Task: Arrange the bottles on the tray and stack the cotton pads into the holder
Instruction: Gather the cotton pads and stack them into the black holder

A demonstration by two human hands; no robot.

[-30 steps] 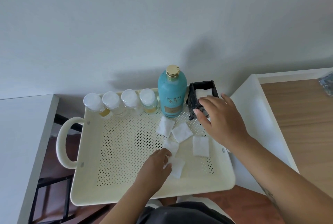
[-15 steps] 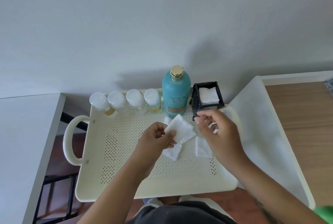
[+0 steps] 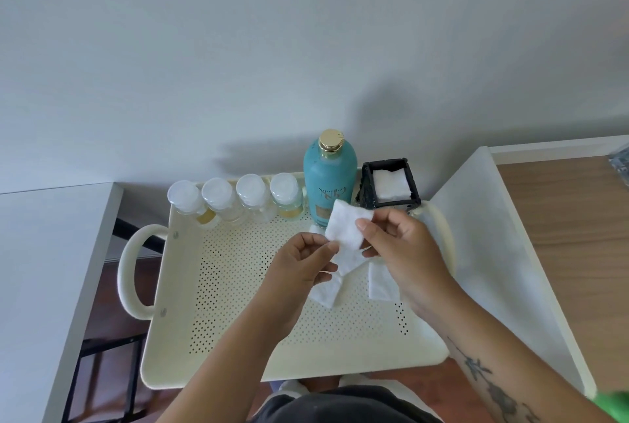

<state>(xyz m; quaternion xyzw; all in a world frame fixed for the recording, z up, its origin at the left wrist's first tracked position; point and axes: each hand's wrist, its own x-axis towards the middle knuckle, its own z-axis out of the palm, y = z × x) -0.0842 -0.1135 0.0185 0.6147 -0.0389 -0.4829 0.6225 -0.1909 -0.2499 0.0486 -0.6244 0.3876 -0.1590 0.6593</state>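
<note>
We see a cream tray (image 3: 299, 366) with little holes. Along its far edge stand four small bottles (image 3: 251, 189) with clear caps in a row. Next to them is a tall blue-green bottle (image 3: 328, 177) with a gold cap, and then a black holder (image 3: 366, 196). All are upright. White pads (image 3: 390, 184) lie flat inside the holder. The right grip (image 3: 405, 249) pinches one square cotton pad (image 3: 345, 227) by its right edge, between thumb and fingers. The pad is up above the tray, in front of the tall bottle and just beside the holder. Its flat face looks at us and it is tilted, with one corner pointing up. The left grip (image 3: 299, 266) is curled, and its thumb touches the pad's lower edge. We cannot tell if it pinches. More loose pads (image 3: 381, 283) lie flat on the tray under both grips.
</note>
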